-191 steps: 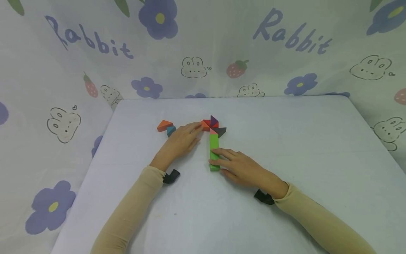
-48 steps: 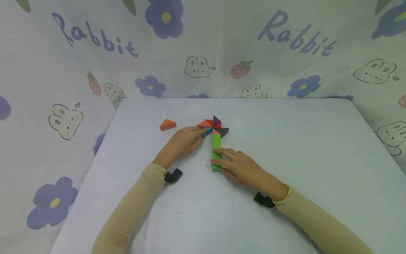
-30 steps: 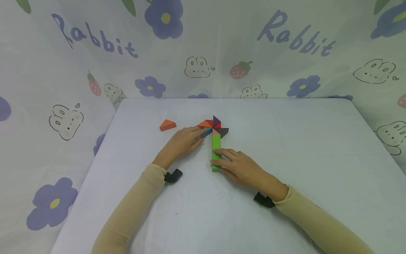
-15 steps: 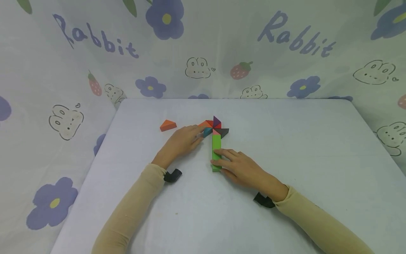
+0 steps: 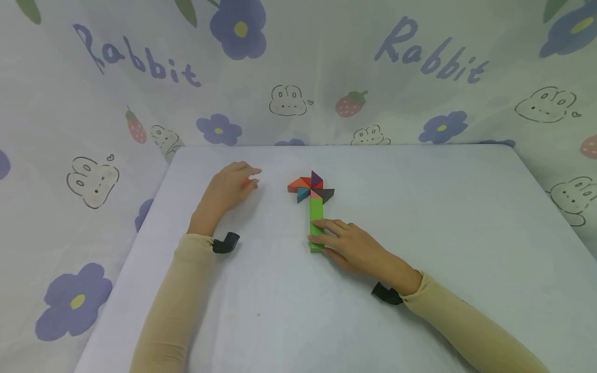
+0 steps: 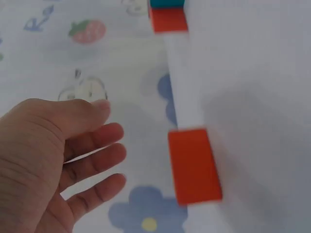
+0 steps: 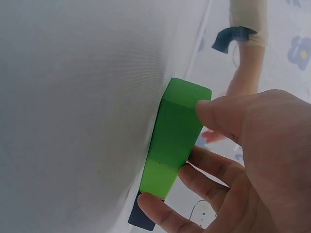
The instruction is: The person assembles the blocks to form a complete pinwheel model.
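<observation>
My left hand point(image 5: 228, 186) hovers over a loose orange triangular block point(image 6: 195, 167), thumb and fingers spread and apart from it in the left wrist view. Mid-table, triangular blocks fan out like a pinwheel: orange point(image 5: 299, 184), red point(image 5: 320, 183), purple point(image 5: 316, 179), dark grey point(image 5: 327, 194), pink point(image 5: 315, 195) and blue point(image 5: 303, 193). Below them runs a straight bar of green blocks point(image 5: 316, 209). Across that bar lies my right hand point(image 5: 356, 248), fingertips over its top and thumb against its near right side, holding it. The right wrist view shows the green blocks point(image 7: 177, 126) close up.
The white tabletop point(image 5: 434, 223) spreads around the blocks. Behind and beside it hangs a printed cloth point(image 5: 317, 62) with rabbits, flowers and strawberries. Each wrist wears a black camera mount point(image 5: 226, 243).
The blue triangle has come from the left into the pinwheel under my left hand. That hand then left it and moved left to the loose orange block. My right hand stays on the green bar.
</observation>
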The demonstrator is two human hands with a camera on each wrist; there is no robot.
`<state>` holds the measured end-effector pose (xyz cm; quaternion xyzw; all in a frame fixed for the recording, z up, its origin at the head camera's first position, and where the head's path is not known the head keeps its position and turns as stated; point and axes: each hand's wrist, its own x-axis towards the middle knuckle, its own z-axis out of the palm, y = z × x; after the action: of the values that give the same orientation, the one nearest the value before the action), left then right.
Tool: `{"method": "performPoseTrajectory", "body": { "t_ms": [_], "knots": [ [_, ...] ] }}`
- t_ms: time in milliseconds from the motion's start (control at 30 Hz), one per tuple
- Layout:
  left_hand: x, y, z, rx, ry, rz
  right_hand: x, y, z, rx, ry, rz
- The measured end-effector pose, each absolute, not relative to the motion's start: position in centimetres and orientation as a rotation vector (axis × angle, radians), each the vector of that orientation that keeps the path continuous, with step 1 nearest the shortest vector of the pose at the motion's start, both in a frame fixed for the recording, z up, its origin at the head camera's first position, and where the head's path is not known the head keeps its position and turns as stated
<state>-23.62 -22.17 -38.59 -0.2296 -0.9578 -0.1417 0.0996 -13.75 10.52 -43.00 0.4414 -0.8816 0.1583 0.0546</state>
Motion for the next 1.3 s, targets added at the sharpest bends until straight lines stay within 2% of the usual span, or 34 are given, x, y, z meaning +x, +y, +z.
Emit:
{"method": "performPoseTrajectory", "body": {
  "t_ms": [167, 467, 733, 1300],
  "knots": [
    [-23.9, -24.2, -38.1, -0.554, -2.978, -0.456, -13.8, 10.5, -42.9, 1.34, -2.68, 0.469],
    [-24.2, -25.1, -38.6, -0.498, -3.165, -0.547, -13.7, 10.5, -42.8, 1.343, -2.654, 0.472],
    [-24.5, -24.7, -39.6, -0.531, -3.193, -0.566, -13.8, 10.6, -42.9, 1.337, -2.683, 0.44],
    [-23.1, -21.9, -38.4, -0.763, -3.271, -0.631, -13.6, 10.5, -42.7, 1.341, -2.667, 0.454]
  ]
}}
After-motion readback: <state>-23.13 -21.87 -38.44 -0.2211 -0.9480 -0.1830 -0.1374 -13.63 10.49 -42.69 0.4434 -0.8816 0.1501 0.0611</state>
